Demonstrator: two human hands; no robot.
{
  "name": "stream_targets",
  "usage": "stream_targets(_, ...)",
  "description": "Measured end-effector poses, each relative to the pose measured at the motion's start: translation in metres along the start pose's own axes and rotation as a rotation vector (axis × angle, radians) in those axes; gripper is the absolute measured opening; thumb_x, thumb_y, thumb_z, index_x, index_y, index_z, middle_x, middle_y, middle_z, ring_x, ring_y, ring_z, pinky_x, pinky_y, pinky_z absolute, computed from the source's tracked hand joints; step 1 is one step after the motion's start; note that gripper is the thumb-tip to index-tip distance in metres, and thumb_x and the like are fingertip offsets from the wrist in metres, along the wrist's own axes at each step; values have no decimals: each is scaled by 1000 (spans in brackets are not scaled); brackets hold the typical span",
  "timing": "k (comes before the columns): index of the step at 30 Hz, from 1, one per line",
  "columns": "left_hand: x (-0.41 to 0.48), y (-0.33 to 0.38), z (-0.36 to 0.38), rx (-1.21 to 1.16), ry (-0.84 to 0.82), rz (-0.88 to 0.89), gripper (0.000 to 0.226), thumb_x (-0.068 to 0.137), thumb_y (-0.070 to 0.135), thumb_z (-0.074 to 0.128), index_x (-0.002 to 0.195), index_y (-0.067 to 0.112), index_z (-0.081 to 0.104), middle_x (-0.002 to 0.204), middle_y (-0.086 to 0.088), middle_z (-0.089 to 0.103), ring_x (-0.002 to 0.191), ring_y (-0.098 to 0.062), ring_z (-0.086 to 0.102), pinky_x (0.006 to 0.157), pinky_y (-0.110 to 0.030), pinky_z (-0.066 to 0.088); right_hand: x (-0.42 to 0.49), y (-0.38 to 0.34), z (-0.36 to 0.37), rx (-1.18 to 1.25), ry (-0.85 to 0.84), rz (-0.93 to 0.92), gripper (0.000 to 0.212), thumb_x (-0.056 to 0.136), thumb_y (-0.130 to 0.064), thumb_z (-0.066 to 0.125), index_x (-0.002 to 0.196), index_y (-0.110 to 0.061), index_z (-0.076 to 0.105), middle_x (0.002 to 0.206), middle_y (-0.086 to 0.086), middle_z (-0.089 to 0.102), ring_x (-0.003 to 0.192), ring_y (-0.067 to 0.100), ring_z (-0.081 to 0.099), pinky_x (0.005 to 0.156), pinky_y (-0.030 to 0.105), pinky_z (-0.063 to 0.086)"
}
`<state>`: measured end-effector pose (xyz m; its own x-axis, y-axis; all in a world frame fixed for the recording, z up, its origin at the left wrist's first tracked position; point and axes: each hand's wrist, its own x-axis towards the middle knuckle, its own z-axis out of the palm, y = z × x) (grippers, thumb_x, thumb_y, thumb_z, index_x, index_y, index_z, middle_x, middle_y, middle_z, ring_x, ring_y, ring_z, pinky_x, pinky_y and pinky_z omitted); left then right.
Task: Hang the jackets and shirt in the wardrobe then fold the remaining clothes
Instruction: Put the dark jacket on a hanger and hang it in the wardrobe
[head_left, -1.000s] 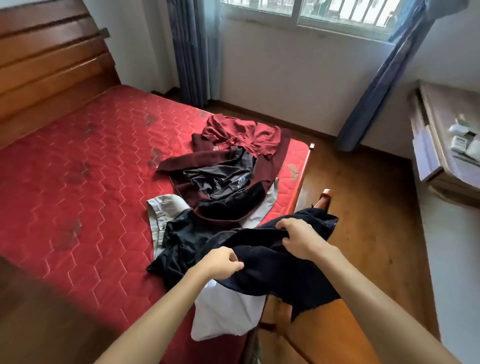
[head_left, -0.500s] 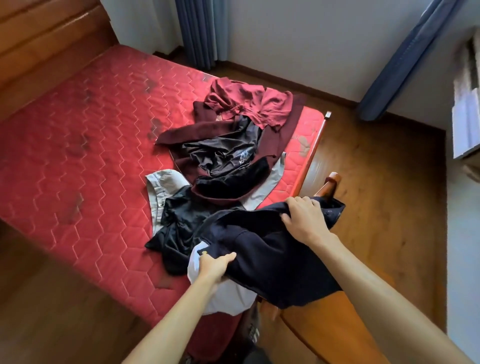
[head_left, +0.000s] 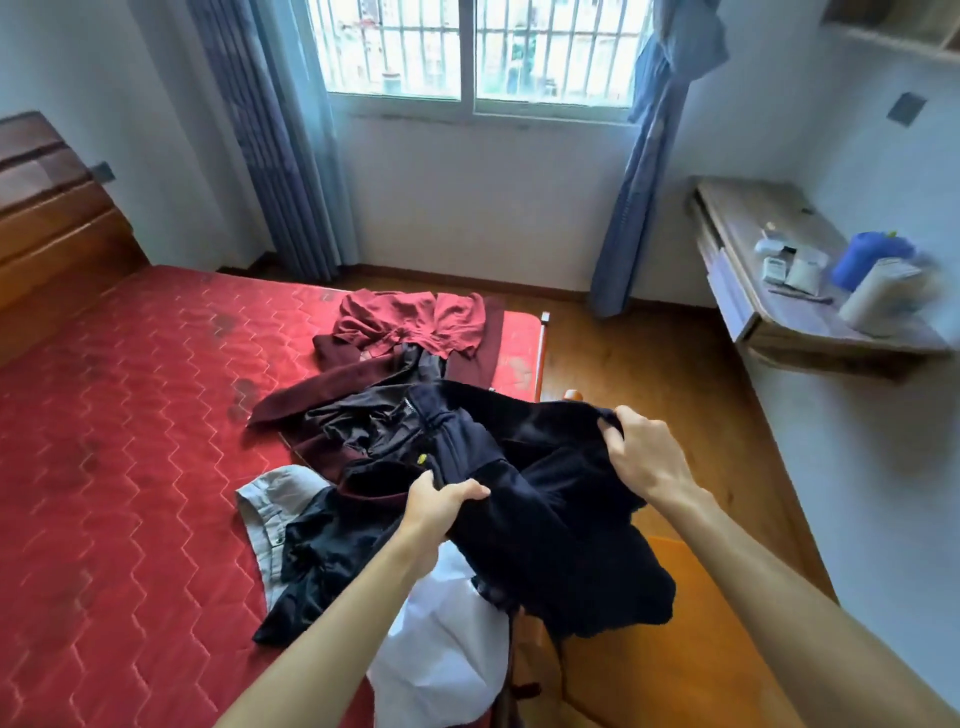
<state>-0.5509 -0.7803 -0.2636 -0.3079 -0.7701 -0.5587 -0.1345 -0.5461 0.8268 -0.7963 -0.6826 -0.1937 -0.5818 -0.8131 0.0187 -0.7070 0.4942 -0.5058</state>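
A dark navy garment (head_left: 545, 509) with a zip and a yellow button hangs lifted above the bed's foot corner. My left hand (head_left: 441, 501) grips its near edge and my right hand (head_left: 641, 452) grips its right edge. Under it on the red mattress (head_left: 130, 441) lies a heap of clothes: a red top (head_left: 415, 322), a maroon jacket (head_left: 322, 389), a black shiny jacket (head_left: 363, 421), a grey striped shirt (head_left: 275, 499), another black garment (head_left: 322, 561) and a white garment (head_left: 447, 649) at the near edge.
A wooden headboard (head_left: 47, 228) stands at the left. The bed's wooden footboard (head_left: 649, 649) is below my right arm. A wall-mounted desk (head_left: 753, 270) at the right carries a blue object and small items. Window and blue curtains lie ahead, wooden floor between bed and desk.
Both hands have lifted the navy garment higher off the heap and spread it. My left hand has shifted its grip up onto the garment. The camera has tilted up towards the window.
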Motion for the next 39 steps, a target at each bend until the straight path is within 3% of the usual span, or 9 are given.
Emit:
stream_targets(5,-64,28,14,117,-116,178,55,60,9,88,108,13,61,102,-11,75,94,-28,73,86,-47,59,-53,-2,-51,46,248,8,25,102,-33,46,92,-12,56,87,19,69,83,43,63,66,41,47)
stream_targets(11,-103,38,19,147,-195,383,45,71,-18,72,108,5,63,96,-8,74,82,-19,71,60,-17,55,-117,9,-110,71,545,24,25,103,-32,47,103,-9,59,87,17,70,81,42,65,68,42,51)
stream_targets(14,-118,41,23,188,-147,520,42,73,-16,71,106,10,63,97,-7,74,85,-19,71,68,-23,57,-145,26,-138,80,602,56,34,99,-42,43,104,-12,58,90,20,71,86,45,65,74,49,53)
stream_targets(20,-147,54,11,318,-117,622,34,70,2,82,95,21,71,88,-1,77,81,-21,74,77,-38,60,-198,72,-198,154,706,142,25,103,-25,49,104,-3,61,97,23,70,90,43,63,67,29,32)
stream_targets(24,-181,57,29,291,-162,598,21,79,15,81,70,17,62,64,4,65,59,-11,60,58,-20,47,-227,93,-207,159,723,128,22,101,-24,52,104,-5,64,102,21,71,94,41,64,69,29,35)
stream_targets(27,-201,36,52,475,-114,597,41,81,9,77,58,19,44,50,10,41,50,-9,36,47,-22,30,-255,96,-216,186,706,51,20,100,-16,55,105,0,66,102,21,72,94,39,65,66,18,29)
stream_targets(31,-222,-17,64,520,-35,533,35,89,13,71,64,14,45,59,-2,43,56,-15,37,53,-31,29,-293,115,-227,211,633,-42,17,100,-14,55,105,-2,66,100,16,73,92,34,65,65,12,29)
stream_targets(35,-249,-35,36,506,1,464,28,92,3,65,73,12,46,60,-4,43,52,-12,39,43,-20,32,-310,128,-228,178,559,-47,16,100,-14,55,106,-3,65,102,17,72,95,37,63,71,20,31)
stream_targets(39,-284,-17,-19,490,3,420,34,88,-15,55,72,13,43,50,7,53,41,2,51,41,-9,37,-310,133,-215,198,433,2,16,99,-24,53,95,-12,63,95,14,71,94,37,64,82,39,50)
